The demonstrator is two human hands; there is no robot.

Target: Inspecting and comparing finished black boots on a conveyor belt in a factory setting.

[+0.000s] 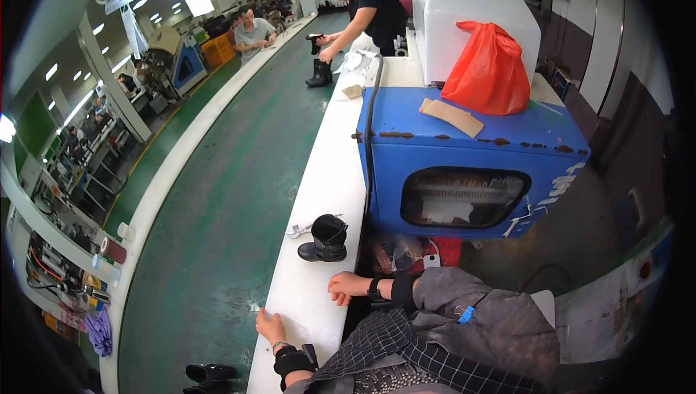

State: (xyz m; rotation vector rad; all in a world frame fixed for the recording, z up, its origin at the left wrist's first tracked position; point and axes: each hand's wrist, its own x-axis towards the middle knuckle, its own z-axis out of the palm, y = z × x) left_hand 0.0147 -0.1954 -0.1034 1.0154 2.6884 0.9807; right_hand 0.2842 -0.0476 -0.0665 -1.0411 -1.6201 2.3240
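On the white ledge stands a small black boot (324, 242), upright with its toe to the left. A silver metal tool (297, 231), like a wrench, lies just behind it. My right hand (348, 287) rests on the ledge a little nearer than the boot, apart from it, with fingers curled in and nothing seen in them. My left hand (271, 326) is at the ledge's left edge, fingers apart and holding nothing visible. Both wrists wear black bands.
A green conveyor belt (217, 213) runs alongside, with shiny black footwear (210, 373) at its near end. To the right stands a blue machine (384, 198) with a window, carrying a red plastic bag (487, 68). Farther up, a person (373, 13) handles black boots (320, 73).
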